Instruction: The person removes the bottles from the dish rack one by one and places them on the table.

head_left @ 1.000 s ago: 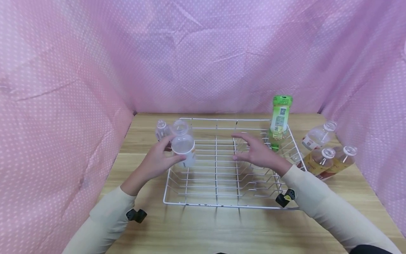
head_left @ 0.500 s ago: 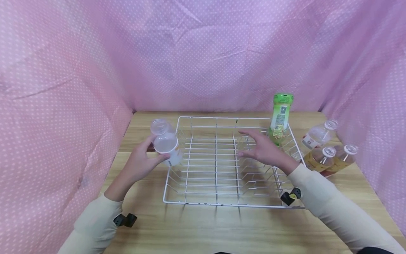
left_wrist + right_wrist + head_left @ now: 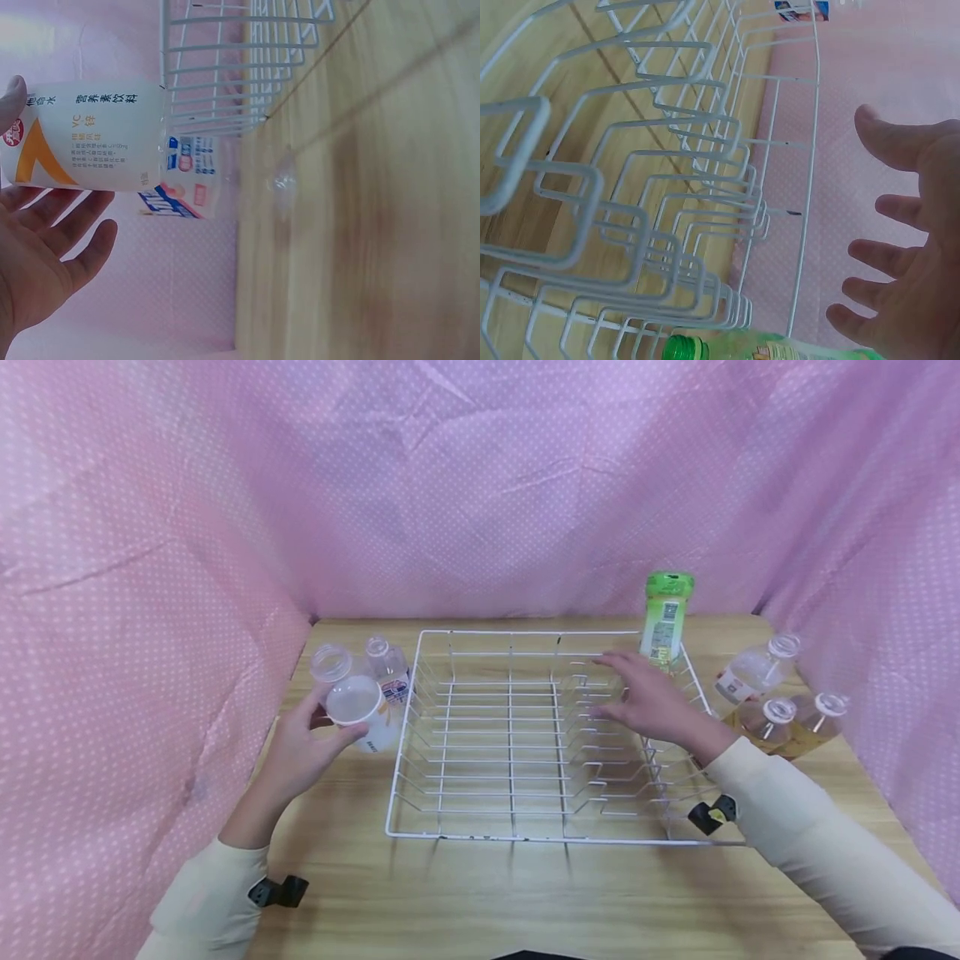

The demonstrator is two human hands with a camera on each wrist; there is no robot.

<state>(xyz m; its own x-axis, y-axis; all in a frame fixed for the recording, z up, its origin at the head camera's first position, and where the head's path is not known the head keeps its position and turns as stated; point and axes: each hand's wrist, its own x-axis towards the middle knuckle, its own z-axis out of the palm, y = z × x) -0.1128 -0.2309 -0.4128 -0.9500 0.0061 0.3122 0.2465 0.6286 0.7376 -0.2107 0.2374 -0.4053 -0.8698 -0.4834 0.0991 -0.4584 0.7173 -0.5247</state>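
Observation:
My left hand [image 3: 300, 747] grips an upright clear bottle [image 3: 354, 702] with a white label, left of the white wire rack [image 3: 480, 840]. Orange print and Chinese text mark that label in the left wrist view, with the thumb [image 3: 13, 103] at its upper end. Just right of it, outside the rack, stands a smaller clear bottle [image 3: 387, 667] with a blue and red label. My right hand [image 3: 656, 702] hovers over the rack's right side, fingers spread and holding nothing. Near it, a green bottle [image 3: 664, 618] stands upside down in the rack's back right corner, its green cap [image 3: 684, 347] downward.
Several clear bottles stand outside the rack on the right, one with a white label [image 3: 757, 672] and two amber-coloured, including a front one [image 3: 768, 724]. Upright wire prongs [image 3: 641, 240] line the rack's right side. Pink dotted cloth [image 3: 480, 510] surrounds the wooden table [image 3: 480, 902].
My left hand has carried the white-labelled bottle left, from over the rack's left edge to beside the smaller bottle. My right hand has drifted right and slightly back, still spread.

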